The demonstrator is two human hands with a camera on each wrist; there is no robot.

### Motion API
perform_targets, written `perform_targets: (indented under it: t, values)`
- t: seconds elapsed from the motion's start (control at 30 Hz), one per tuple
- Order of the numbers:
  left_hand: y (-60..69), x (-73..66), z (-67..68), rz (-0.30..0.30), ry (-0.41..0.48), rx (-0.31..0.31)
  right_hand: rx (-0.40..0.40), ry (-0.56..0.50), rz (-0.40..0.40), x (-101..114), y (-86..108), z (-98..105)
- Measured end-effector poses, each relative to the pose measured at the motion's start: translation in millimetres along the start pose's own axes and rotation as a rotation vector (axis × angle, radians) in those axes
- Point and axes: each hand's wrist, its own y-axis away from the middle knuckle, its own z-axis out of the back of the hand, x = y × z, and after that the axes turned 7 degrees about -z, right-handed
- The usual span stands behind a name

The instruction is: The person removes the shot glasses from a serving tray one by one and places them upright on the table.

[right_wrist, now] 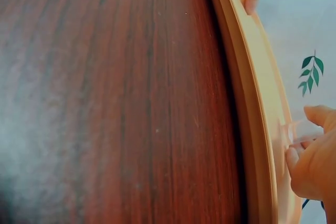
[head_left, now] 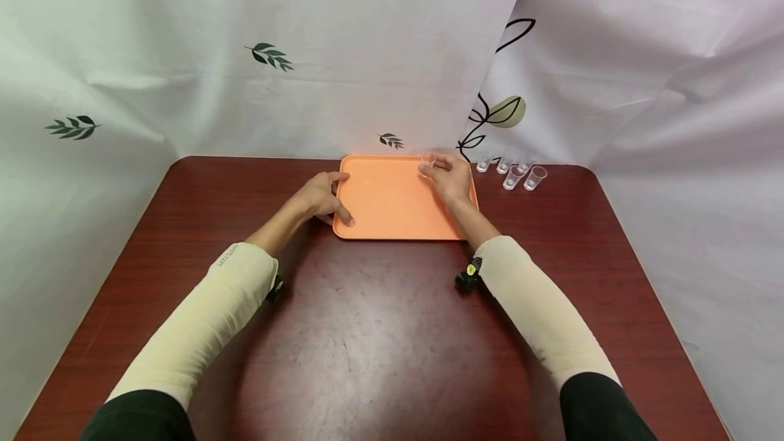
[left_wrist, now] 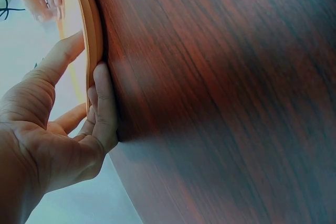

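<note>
An orange tray point(head_left: 392, 206) lies at the back of the table, against the draped sheet. My left hand point(head_left: 318, 196) grips its left end, the thumb over the rim and other fingers along the outer side, as the left wrist view shows the tray's edge point(left_wrist: 90, 19). Over the tray's back right part, my right hand point(head_left: 452, 181) pinches a small clear cup point(head_left: 428, 160) between thumb and fingers. That cup looks faint in the right wrist view, and whether its base touches the tray I cannot tell.
Several more clear cups point(head_left: 535, 178) stand on the dark red wooden table point(head_left: 380, 332), just right of the tray. A white sheet point(head_left: 343, 87) with leaf prints hangs behind the table's back edge and along both sides.
</note>
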Motion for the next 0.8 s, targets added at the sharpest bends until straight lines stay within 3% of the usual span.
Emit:
perform_targets:
  t: [0.4, 0.8]
  values:
    - [1.7, -0.8, -1.0, -0.001, -0.016, 0.005, -0.036, 0.059, 0.005, 1, 11.4, 22]
    - [2.0, -1.8, 0.3, -0.009, -0.024, -0.002, -0.047, -0.018, 0.027, 3, 17.9, 61]
